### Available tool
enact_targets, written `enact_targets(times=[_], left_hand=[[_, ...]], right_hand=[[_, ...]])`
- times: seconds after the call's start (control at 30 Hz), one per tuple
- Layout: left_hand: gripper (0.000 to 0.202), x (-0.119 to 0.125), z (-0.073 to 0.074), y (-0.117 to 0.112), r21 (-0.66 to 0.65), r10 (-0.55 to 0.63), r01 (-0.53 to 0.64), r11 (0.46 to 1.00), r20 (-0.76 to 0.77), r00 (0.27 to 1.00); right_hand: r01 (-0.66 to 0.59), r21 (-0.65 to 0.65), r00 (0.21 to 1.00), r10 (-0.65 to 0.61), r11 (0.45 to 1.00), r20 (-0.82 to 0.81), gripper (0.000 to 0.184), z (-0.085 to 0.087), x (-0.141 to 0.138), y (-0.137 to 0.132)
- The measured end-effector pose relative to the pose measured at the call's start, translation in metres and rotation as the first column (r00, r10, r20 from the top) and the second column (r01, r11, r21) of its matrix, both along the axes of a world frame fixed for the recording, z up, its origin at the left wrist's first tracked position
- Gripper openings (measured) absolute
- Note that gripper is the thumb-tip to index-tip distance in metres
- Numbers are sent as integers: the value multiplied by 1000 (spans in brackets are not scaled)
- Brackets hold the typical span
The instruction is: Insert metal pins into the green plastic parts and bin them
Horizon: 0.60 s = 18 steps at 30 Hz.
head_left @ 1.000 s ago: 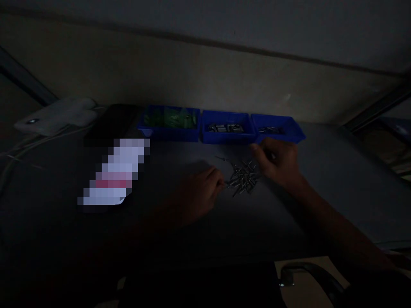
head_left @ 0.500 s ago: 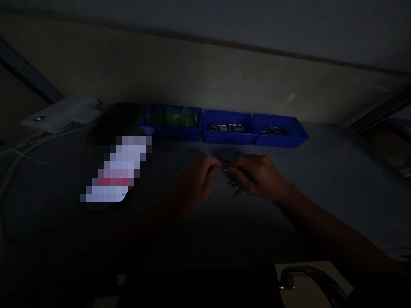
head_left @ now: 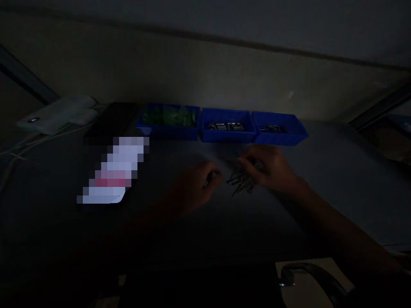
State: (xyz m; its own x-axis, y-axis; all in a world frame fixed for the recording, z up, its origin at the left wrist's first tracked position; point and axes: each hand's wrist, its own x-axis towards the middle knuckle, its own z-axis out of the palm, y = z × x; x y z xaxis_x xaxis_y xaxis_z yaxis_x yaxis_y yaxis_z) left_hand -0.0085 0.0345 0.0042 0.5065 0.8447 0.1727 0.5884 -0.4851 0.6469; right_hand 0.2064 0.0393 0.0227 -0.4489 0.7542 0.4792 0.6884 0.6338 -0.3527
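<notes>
My left hand (head_left: 202, 182) is above the dark table with thumb and index finger pinched together in a ring. Whatever its fingertips hold, if anything, is too dark to make out. To its right, my right hand (head_left: 268, 164) is closed too, thumb against the fingers, over the far right side of a pile of thin metal pieces (head_left: 240, 182). I cannot make out what sits between its fingertips. The pile lies loose on the table between the two hands, partly covered by the right one.
Along the back stand three blue bins: the left bin (head_left: 170, 133) with green plastic bags, the middle bin (head_left: 227, 137) with short metal cylinders, the right bin (head_left: 282, 139) with thin metal pieces. Left are a blurred-out bright phone-like screen (head_left: 112, 171) and a white power strip (head_left: 59, 115) with cables.
My hands have moved apart from where their fingertips nearly met. The right hand has shifted right and away from me, uncovering more of the metal pile; the left has lowered slightly.
</notes>
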Motion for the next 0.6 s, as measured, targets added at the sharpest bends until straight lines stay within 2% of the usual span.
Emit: enact_targets(times=[0.07,0.13,0.2,0.27,0.4,0.5,0.6], left_hand=[[16,2,1,-2,0,-23,23,1000,-47,999],[15,6,2,-3,18,-34,36,999,-83,996],[15,10,3,-4,53,-45,51,997,-109,993],[18,14,3,-2,86,-63,74,994,-129,990],[13,15,2,7,112,-139,159,981,-169,976],[8,12,-1,15,135,-184,212,968,-196,963],[10,10,-4,19,163,-167,196,967,-178,970]], right_hand=[[246,57,966,-240,968,-101,31,4,17,8],[499,108,854,-466,860,-230,35,6,35,17],[625,120,763,-571,771,-302,38,5,51,25],[660,117,727,-592,742,-347,42,4,59,29],[624,142,757,-549,768,-354,39,2,47,25],[483,107,856,-443,869,-266,34,3,24,15],[244,7,962,-242,970,-123,29,2,4,4]])
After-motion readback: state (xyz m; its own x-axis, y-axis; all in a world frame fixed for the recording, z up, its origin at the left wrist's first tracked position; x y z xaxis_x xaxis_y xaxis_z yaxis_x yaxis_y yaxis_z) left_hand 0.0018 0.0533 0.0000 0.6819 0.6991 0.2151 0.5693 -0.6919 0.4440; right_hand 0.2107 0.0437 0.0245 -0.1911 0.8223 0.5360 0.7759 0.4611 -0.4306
